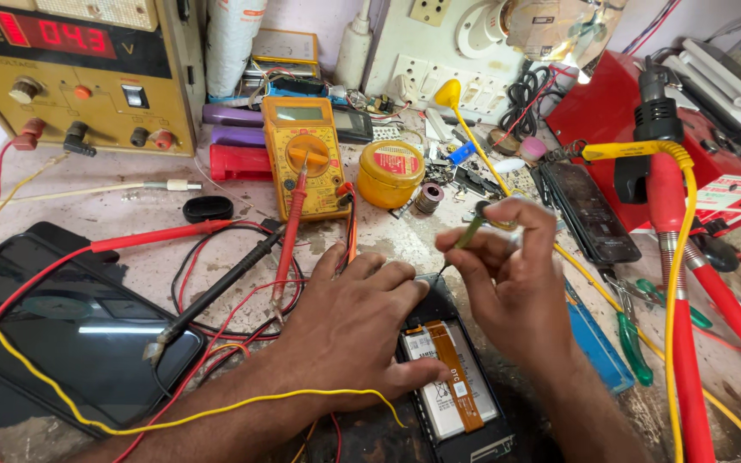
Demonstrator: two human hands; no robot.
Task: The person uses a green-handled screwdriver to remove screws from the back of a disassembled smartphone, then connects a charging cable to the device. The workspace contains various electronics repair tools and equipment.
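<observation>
Two hands work low in the frame's centre: your left hand (349,321) presses flat on the opened phone (456,386), fragile inside, so steady its rigid edges, while your right hand (508,274) pinches a thin screwdriver (471,231).

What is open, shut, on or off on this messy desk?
Phone: back cover off, battery showing.
Left hand: pressing flat on the phone.
Right hand: pinching a screwdriver, tip at the phone.
Power supply: on, red digits lit.
Yellow meter: screen blank.
Tablet: screen dark.
Yellow tin: lid on.
</observation>
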